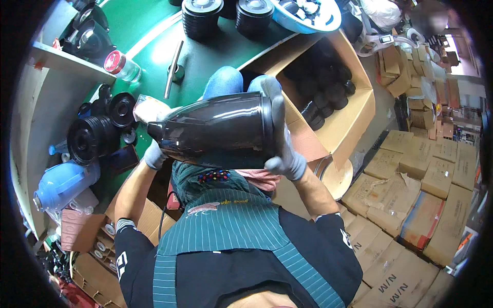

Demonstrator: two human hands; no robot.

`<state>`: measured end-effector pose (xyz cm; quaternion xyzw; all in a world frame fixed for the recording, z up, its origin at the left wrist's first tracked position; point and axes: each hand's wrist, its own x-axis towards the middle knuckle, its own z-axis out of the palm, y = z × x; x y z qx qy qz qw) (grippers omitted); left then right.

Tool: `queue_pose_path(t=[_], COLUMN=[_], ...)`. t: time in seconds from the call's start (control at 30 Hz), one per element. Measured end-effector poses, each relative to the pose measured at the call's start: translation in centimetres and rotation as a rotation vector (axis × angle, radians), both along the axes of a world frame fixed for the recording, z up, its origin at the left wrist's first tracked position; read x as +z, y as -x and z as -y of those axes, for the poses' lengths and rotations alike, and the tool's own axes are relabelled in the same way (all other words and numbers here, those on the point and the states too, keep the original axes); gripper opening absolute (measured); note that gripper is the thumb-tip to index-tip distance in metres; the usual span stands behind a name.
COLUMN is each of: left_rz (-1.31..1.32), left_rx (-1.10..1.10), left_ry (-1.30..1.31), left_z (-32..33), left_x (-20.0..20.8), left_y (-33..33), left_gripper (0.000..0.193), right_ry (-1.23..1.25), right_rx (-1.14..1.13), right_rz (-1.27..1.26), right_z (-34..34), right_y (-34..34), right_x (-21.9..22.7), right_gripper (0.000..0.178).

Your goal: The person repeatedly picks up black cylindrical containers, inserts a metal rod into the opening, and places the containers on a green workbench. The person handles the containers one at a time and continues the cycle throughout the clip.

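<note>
Glossy dark plastic jug (218, 131), grey knit cloth gloves (285, 154), matt brown cardboard box (349, 118).

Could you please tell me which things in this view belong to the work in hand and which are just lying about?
In hand:
dark plastic jug
left hand
right hand
white cloth

Lying about:
open carton of dark parts
blue jug
stacked black lids
glass jar

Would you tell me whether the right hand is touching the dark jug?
Touching. The head view shows the gloved right hand wrapped over the wide end of the dark jug, fingers pressed against its rim.
</note>
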<state>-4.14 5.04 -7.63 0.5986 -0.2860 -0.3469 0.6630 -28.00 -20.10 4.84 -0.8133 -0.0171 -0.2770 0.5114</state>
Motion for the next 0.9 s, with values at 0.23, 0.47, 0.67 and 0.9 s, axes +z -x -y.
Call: queue_pose_path(t=[0.23,0.47,0.67,0.9], left_rz=[0.998,0.967,1.005,0.939], left_rx=[-0.104,-0.187,0.123,0.274], left_ry=[-0.268,-0.083,-0.301,-0.694], left_z=[5.6,6.6,8.7,12.2], left_x=[12.5,5.6,2.5,-4.0], left_y=[0.5,7.3,-2.0,-9.7], left_gripper=[0.035,0.069,0.056,0.055], right_ry=[-0.703,-0.745,0.038,-0.323], right_rx=[-0.164,-0.082,-0.010,-0.106], right_rz=[-0.149,-0.341,-0.497,-0.446], right_z=[-0.9,8.0,4.6,3.8], right_y=[1.8,2.6,0.8,0.5], right_x=[0.0,0.7,-2.5,-6.4], right_gripper=[0.072,0.073,0.073,0.070])
